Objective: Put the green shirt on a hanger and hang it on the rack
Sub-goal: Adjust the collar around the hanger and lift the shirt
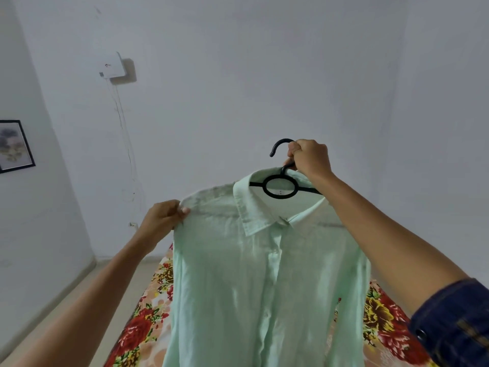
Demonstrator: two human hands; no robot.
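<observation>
A pale green button-up shirt [264, 282] hangs in front of me on a black plastic hanger [280, 186]. The hanger's ring and bar show inside the open collar; its hook curves up to the left. My right hand [309, 157] grips the hanger's neck just under the hook and holds it up. My left hand [164, 217] pinches the shirt's left shoulder seam at the sleeve top. The hanger's arms are hidden under the fabric. No rack is in view.
A bed with a red and yellow floral cover [143, 324] lies below the shirt. White walls stand ahead, with a small white box [113, 66] and its cables at upper left, and a framed picture [13, 145] on the left wall.
</observation>
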